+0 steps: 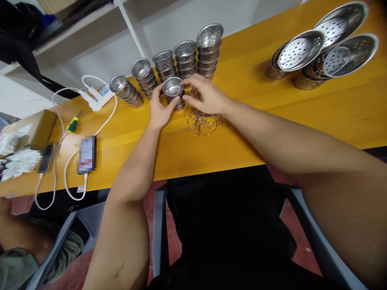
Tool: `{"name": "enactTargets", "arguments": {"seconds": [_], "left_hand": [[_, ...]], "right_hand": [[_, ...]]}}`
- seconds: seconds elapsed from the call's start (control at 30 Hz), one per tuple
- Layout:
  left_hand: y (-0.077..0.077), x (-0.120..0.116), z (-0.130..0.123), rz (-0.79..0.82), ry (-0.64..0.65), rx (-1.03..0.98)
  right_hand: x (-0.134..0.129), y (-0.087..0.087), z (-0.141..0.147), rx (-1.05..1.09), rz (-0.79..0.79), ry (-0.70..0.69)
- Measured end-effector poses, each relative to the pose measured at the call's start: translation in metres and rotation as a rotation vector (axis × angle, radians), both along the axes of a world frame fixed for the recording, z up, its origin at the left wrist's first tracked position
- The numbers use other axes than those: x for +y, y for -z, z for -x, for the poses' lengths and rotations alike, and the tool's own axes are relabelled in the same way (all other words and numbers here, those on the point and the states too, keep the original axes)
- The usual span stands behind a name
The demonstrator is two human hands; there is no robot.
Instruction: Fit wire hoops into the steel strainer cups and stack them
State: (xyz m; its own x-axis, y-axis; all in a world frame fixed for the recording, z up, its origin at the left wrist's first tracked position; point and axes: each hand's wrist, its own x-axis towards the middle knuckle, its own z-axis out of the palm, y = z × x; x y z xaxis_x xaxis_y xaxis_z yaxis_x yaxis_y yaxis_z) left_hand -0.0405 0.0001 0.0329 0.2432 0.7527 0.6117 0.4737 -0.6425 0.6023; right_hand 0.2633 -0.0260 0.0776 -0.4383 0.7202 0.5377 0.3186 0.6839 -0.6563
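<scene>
A short stack of perforated metal cups [173, 89] stands between my hands on the yellow table. My left hand [161, 109] curves round its left side, with the thumb across the front. On the right, the fingertips and thumb of my right hand [208, 94] close against the upper cup at its rim. Thin, curved metal wires [204, 121] lie in a loose tangle beneath and in front of my right hand. Behind my hands rise several taller stacks of the same cups, among them a left stack [142, 72] and a right stack [209, 50].
Larger perforated metal cups [300, 50] lean in nested groups at the right. To the left are a white power strip [101, 96], a screwdriver [73, 124], a phone [87, 155] on a white cable, and a cardboard box [42, 127]. Another person's arm [24, 237] shows at lower left.
</scene>
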Motion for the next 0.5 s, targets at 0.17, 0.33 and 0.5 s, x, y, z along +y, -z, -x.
{"name": "enactTargets", "arguments": {"seconds": [0.17, 0.33, 0.5], "left_hand": [[0.008, 0.005, -0.003, 0.07, -0.003, -0.076], [0.018, 0.011, -0.001, 0.1, 0.032, -0.103], [0.021, 0.014, -0.002, 0.119, 0.101, -0.128]], "right_hand": [[0.008, 0.013, -0.001, -0.012, -0.097, -0.073], [0.009, 0.012, -0.001, 0.008, -0.097, -0.074], [0.007, 0.011, 0.002, -0.003, -0.097, -0.029]]}}
